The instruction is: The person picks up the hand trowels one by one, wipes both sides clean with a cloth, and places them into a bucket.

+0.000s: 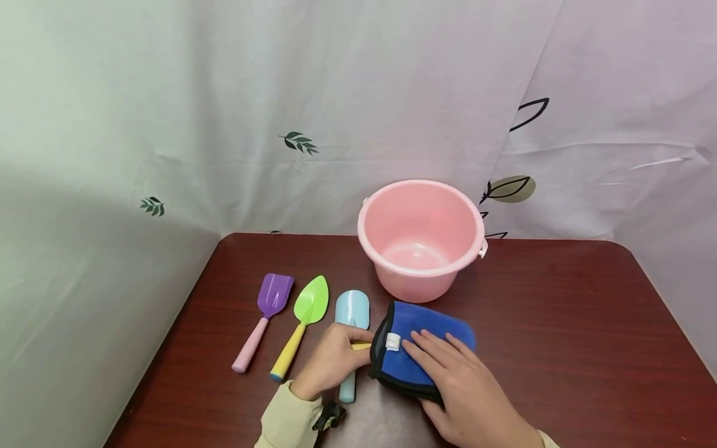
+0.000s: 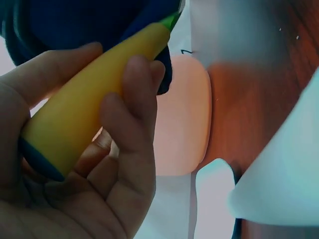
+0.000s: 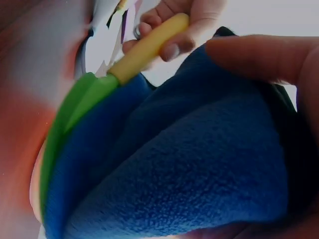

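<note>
My left hand grips the yellow handle of a tool whose green blade lies against a blue cloth mitt. In the head view the mitt hides that blade. The mitt has black trim and a white tag. My right hand holds the mitt, fingers spread over its top and thumb at its lower edge. In the right wrist view the blue fuzzy fabric fills the middle, beside the green blade.
A pink bucket stands at the back of the dark red table. To the left lie a purple shovel with a pink handle, a green trowel with a yellow handle, and a light blue scoop, partly behind my left hand.
</note>
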Demonstrator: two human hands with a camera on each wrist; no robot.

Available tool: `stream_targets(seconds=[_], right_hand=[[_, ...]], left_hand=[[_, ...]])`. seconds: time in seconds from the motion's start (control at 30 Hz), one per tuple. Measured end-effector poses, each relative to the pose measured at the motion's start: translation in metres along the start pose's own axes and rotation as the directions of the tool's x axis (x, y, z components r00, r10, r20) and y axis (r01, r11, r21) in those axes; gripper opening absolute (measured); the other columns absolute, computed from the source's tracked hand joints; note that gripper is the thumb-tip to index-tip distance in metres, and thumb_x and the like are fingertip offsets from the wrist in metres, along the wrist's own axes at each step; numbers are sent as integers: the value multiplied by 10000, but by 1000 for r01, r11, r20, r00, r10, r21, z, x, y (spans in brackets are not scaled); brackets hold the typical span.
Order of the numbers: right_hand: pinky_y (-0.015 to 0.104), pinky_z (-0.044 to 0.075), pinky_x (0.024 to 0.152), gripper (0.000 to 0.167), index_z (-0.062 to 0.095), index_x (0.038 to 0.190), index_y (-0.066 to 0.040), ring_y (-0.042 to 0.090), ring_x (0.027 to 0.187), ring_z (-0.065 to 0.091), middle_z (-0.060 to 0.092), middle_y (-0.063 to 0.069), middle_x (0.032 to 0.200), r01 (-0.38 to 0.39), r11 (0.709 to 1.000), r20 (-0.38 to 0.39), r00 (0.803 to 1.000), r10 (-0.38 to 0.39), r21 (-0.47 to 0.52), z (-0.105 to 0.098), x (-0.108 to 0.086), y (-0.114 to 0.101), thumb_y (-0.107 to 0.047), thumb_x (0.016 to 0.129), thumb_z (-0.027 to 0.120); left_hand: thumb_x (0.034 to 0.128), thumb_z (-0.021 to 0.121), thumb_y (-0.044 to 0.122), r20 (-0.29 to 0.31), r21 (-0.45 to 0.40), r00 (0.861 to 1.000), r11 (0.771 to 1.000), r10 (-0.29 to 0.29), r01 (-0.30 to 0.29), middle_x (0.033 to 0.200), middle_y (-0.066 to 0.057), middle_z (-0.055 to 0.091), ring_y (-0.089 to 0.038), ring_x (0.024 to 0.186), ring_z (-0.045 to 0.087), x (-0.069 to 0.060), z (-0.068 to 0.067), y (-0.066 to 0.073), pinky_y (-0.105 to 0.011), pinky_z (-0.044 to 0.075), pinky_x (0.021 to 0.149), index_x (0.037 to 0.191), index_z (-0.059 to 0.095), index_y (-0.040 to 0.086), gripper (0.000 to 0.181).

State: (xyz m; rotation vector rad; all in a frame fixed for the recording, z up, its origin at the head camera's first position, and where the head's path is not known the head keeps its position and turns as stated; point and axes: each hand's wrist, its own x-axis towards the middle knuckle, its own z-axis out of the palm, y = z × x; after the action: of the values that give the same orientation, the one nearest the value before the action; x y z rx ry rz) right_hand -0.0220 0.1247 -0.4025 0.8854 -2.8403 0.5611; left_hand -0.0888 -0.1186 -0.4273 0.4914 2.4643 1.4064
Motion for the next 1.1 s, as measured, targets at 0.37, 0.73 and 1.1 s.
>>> stream_targets(seconds=[0.37, 0.73, 1.1], right_hand=[[543, 348, 1111, 796, 528, 1456, -74, 279, 1429, 393, 435, 99, 1549, -4, 998, 85, 996, 9, -58, 12, 2, 0, -170, 723, 822], [538, 362, 1103, 537, 602, 1369, -7, 278, 1339, 511, 565, 124, 1431, -17, 985, -28, 1000, 12, -170, 19, 6, -4, 41, 839, 677], [550, 386, 1086, 595, 689, 1255, -9, 299, 1284, 557, 633, 126, 1340, -98, 985, -116, 990, 82, -141, 20, 7, 0, 223, 711, 620]], left_hand=[[811, 844, 240, 4, -56, 999, 998, -32, 32, 811, 67, 738, -52, 723, 626, 2, -5, 1, -220, 507, 628, 964, 820, 142, 183], [783, 861, 253, -70, -84, 994, 994, -81, 75, 828, 48, 756, -89, 787, 662, 2, -5, 6, -245, 531, 665, 924, 828, 135, 187], [804, 837, 187, -62, -153, 993, 984, -104, 94, 767, 61, 749, -134, 753, 714, 1, -9, 6, -286, 571, 654, 950, 819, 116, 164]])
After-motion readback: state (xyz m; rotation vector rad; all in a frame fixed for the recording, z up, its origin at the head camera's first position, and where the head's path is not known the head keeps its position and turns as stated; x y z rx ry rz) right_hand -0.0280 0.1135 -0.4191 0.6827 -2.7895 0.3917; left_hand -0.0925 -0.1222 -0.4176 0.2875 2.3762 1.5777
